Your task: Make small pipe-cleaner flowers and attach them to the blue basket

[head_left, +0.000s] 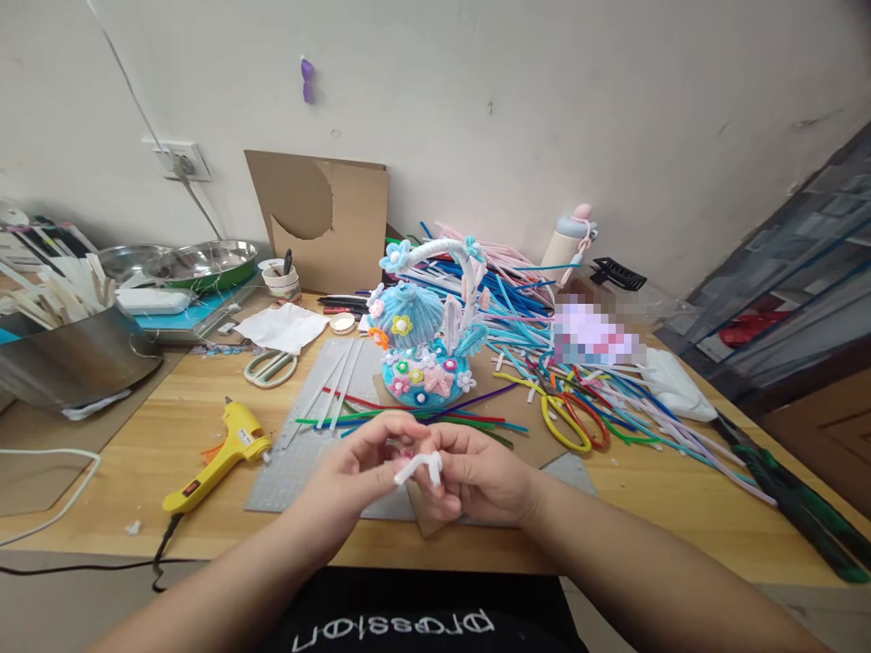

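Note:
A short white pipe cleaner (425, 461), bent into a hook, is pinched between my two hands over the front of the cutting mat. My left hand (364, 462) has its thumb and fingers closed at one end of it, beside a small pink bit that is partly hidden. Closed on the other end is my right hand (486, 472). Just beyond them stands a blue fuzzy basket (401, 385) with an arched white handle (435, 247), a shell-like dome and several small flowers. Loose coloured pipe cleaners (469, 419) lie between the basket and my hands.
At left lie a yellow glue gun (224, 453) with its cord and pale-handled scissors (272, 367). Glue sticks (340, 385) rest on the grey cutting mat (286, 472). Yellow-handled scissors (568, 422), piled pipe cleaners (510, 299) and green-handled pliers (796, 490) are at right.

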